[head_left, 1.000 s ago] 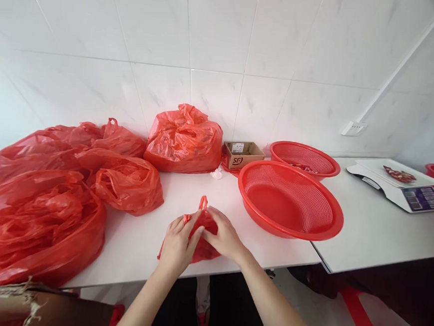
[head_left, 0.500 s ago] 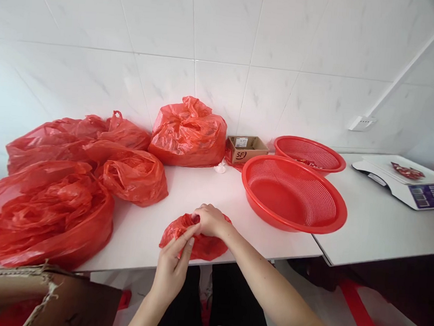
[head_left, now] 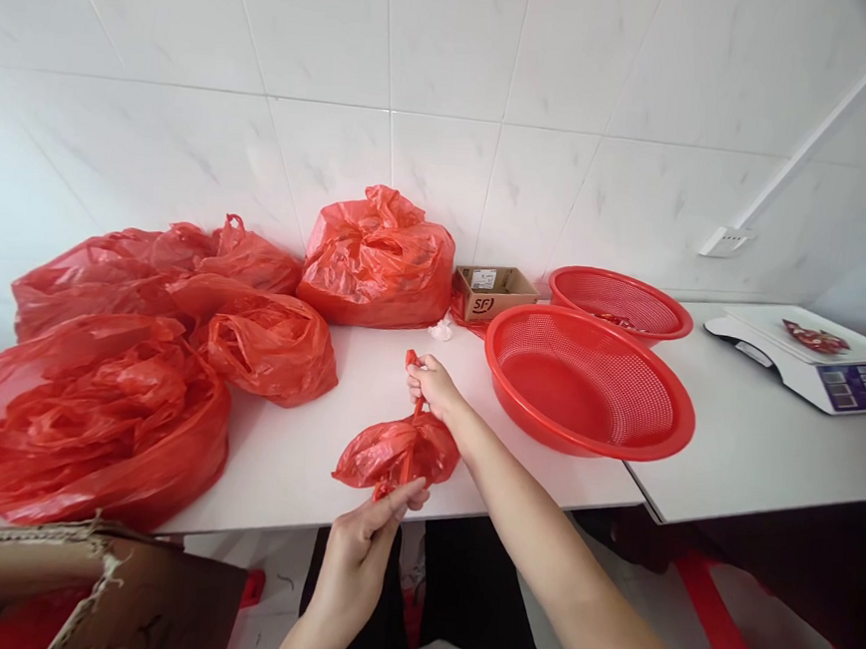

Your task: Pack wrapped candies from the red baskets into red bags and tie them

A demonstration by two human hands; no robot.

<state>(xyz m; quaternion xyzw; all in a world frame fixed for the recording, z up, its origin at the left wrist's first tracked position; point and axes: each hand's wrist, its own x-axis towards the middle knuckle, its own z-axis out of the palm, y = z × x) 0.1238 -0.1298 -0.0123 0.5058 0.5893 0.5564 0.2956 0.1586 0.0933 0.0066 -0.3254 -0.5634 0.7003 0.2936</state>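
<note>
A small red plastic bag (head_left: 393, 450) lies near the front edge of the white table (head_left: 303, 454). My right hand (head_left: 434, 385) is closed on one handle strip, which it holds stretched away from me behind the bag. My left hand (head_left: 365, 534) pinches the other handle strip at the near side, just off the table edge. The two strips are pulled apart over the top of the bag.
Several large stuffed red bags (head_left: 89, 407) fill the left of the table, one more (head_left: 378, 260) at the wall. A small cardboard box (head_left: 494, 291), two red baskets (head_left: 589, 382) and a scale (head_left: 812, 354) lie to the right. A torn carton (head_left: 75, 576) is at lower left.
Both hands were together on top of the small bag. Now the right hand has pulled a strip away from me and the left hand has pulled the other toward me.
</note>
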